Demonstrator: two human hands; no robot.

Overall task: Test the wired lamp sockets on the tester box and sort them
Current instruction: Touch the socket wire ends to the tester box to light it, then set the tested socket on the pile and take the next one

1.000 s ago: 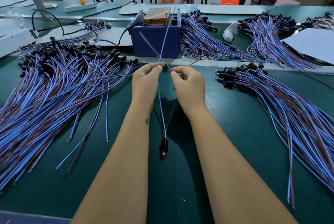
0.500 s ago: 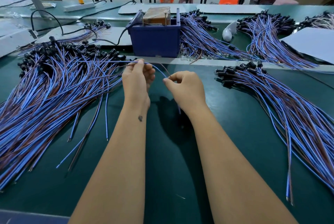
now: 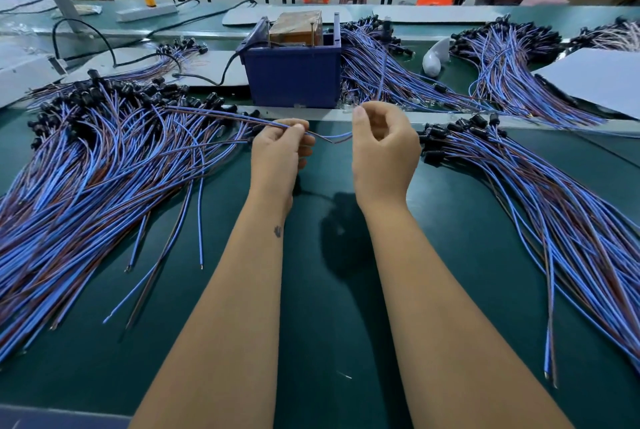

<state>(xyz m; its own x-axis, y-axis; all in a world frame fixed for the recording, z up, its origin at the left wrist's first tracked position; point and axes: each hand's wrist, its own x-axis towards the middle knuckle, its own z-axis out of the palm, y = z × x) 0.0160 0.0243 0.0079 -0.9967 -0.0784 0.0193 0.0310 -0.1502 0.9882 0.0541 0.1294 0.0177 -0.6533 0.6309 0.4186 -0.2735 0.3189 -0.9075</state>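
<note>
- Progress looking partial: I am seeing a big left pile (image 3: 90,165) of wired sockets and a smaller right pile (image 3: 540,207) on the green mat (image 3: 329,290); which one is tested I cannot tell, so plenty may be left.
- I am judging this as a handover between units, with the tester box (image 3: 294,79) sitting just beyond both hands.
- Left hand (image 3: 277,158) is pinching a blue-and-brown wire pair (image 3: 214,115) running off toward the left pile, fingers clamped on it.
- Right hand (image 3: 384,151) is curling, thumb and forefinger closing on a blue wire (image 3: 381,75) rising toward the box.
- Socket ends of both are hidden from me.
</note>
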